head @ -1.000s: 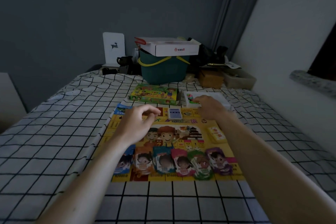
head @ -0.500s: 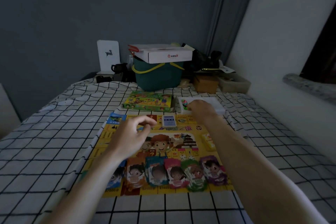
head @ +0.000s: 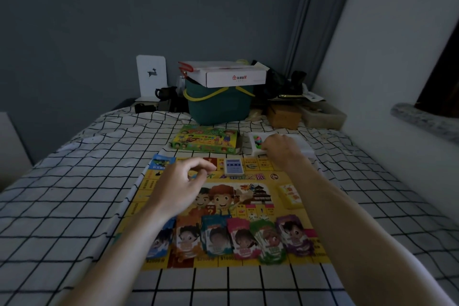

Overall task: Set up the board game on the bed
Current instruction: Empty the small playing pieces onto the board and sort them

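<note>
here the right hand [head: 282, 150] reaches into the white tray [head: 301, 148] — fingers hidden; left hand [head: 185, 182] loosely curled, empty.

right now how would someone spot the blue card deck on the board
Start at the yellow game board spread on the checked bed. Along its far edge, between the two hands, lies the blue card deck. It sits alone, a plain blue-backed stack, unlike the cartoon-faced stacks at the near edge.

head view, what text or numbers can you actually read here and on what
"$2000": game board, near edge, under the blue card pack; the last digit is blurred.
"$1600": same edge, under the pink card pack; partly hidden.
"?": board's centre picture.
White carton on the green basket: red house logo with characters, too small to read.
Board title, green game box, blue card deck: blurred.
</note>
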